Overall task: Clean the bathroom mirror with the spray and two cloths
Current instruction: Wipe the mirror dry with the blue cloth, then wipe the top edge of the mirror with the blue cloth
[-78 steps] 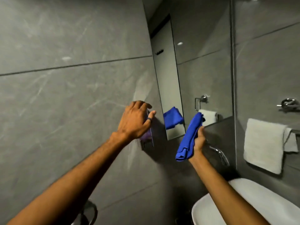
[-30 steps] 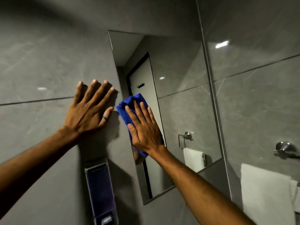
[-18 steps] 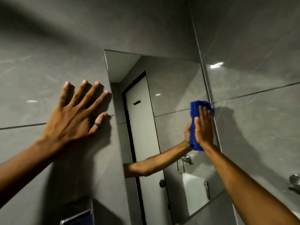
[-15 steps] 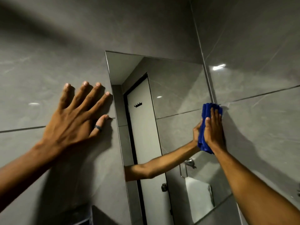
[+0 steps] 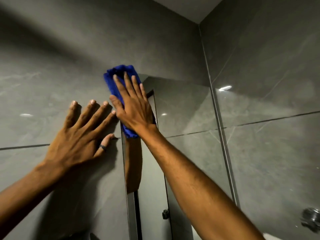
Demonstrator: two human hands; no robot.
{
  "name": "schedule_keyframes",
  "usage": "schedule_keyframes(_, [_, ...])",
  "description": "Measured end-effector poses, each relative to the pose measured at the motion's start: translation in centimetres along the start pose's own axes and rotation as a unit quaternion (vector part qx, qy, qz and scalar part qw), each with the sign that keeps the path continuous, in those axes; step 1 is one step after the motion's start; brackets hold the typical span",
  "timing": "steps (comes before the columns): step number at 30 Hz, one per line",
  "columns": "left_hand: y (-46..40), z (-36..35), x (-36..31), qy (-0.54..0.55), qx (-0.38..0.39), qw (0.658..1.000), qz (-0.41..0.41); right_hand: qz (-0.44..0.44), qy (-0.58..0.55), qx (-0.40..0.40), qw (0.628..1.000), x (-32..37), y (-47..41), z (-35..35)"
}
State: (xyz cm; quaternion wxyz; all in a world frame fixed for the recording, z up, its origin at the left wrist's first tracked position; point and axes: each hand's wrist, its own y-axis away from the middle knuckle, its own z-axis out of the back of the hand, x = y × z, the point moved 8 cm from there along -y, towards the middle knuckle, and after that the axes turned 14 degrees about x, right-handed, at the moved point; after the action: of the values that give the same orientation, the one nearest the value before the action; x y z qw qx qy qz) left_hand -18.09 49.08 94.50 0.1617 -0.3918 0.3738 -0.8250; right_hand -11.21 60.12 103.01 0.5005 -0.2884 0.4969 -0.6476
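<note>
The mirror [image 5: 187,139] hangs on the grey tiled wall, its top left corner in the middle of the view. My right hand [image 5: 133,108] lies flat with fingers spread, pressing a folded blue cloth [image 5: 117,78] against that top left corner; the cloth sticks out above my fingertips and below my wrist. My left hand [image 5: 81,134] rests flat on the wall tile just left of the mirror's edge, fingers apart, a dark ring on the thumb, holding nothing. The spray and a second cloth are out of view.
Grey tiled walls [image 5: 259,66] meet in a corner to the right of the mirror. A chrome wall fitting [image 5: 310,218] shows at the lower right edge. The mirror reflects a door and my forearm.
My right hand has swept the blue cloth from the mirror's right edge across to its top left corner. The view has tilted upward. My left hand stays flat on the wall.
</note>
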Motion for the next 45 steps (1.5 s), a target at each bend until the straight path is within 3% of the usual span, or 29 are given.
schedule_keyframes(4, [0.2,0.9,-0.6,0.011,0.007,1.000,-0.011,0.008,-0.017,-0.016,1.000,-4.3,-0.2,1.1])
schedule_keyframes(11, [-0.1,0.5,-0.3,-0.019,-0.030,0.999,-0.005,-0.230,-0.067,-0.062,0.969,-24.5,2.8,4.6])
schedule_keyframes(14, [-0.2,0.2,-0.2,-0.033,-0.047,0.998,-0.006,-0.343,-0.076,-0.095,0.931,-31.8,7.5,4.9])
schedule_keyframes(17, [-0.3,0.3,-0.3,-0.046,-0.081,0.996,-0.004,-0.410,-0.129,-0.129,0.894,-34.8,13.1,4.1])
schedule_keyframes(21, [-0.2,0.2,-0.1,-0.047,-0.089,0.995,-0.006,-0.351,-0.154,-0.160,0.910,-29.7,14.5,2.6])
schedule_keyframes(24, [-0.5,-0.8,0.0,-0.048,-0.082,0.995,-0.003,-0.240,-0.144,-0.150,0.948,-20.3,11.9,1.1])
schedule_keyframes(27, [-0.5,-0.7,0.2,-0.007,-0.026,0.999,-0.019,-0.173,-0.168,-0.121,0.963,-9.0,9.4,-0.2])
schedule_keyframes(29, [0.2,0.2,-0.2,0.052,0.029,0.998,-0.035,-0.161,-0.261,-0.077,0.949,-2.2,10.0,-0.5])
schedule_keyframes(30, [0.0,0.4,-0.3,0.107,0.048,0.993,-0.027,-0.168,-0.326,-0.070,0.928,-0.3,10.4,-1.2])
schedule_keyframes(31, [0.9,1.3,-0.3,0.194,0.055,0.979,-0.021,-0.204,-0.415,-0.085,0.883,1.0,11.6,-1.4])
schedule_keyframes(32, [1.8,2.3,-0.5,0.298,0.049,0.953,0.000,-0.261,-0.513,-0.116,0.809,1.4,13.4,-1.5])
schedule_keyframes(35, [7.6,3.8,-0.7,0.540,0.009,0.834,0.112,-0.340,-0.774,-0.156,0.512,4.3,19.9,-2.2])
schedule_keyframes(36, [10.1,3.8,-1.5,0.581,0.023,0.802,0.140,-0.333,-0.826,-0.136,0.435,6.2,21.8,-2.2])
schedule_keyframes(37, [12.3,3.5,-2.7,0.620,0.048,0.767,0.157,-0.330,-0.851,-0.129,0.387,7.3,23.6,-2.0])
schedule_keyframes(38, [15.2,2.8,-4.2,0.668,0.094,0.715,0.181,-0.342,-0.858,-0.119,0.364,8.9,26.2,-1.8])
schedule_keyframes(41, [23.9,1.6,-9.3,0.800,0.254,0.487,0.240,-0.351,-0.874,-0.078,0.326,14.1,32.7,-1.3])
schedule_keyframes(42, [26.5,1.5,-10.7,0.819,0.296,0.428,0.240,-0.355,-0.875,-0.069,0.323,15.3,34.3,-1.2])
schedule_keyframes(43, [29.7,1.3,-11.7,0.824,0.327,0.393,0.245,-0.369,-0.872,-0.056,0.316,16.7,36.4,-1.5])
schedule_keyframes(45, [34.2,1.0,-12.6,0.828,0.337,0.367,0.258,-0.391,-0.860,0.005,0.329,18.2,39.2,-1.1])
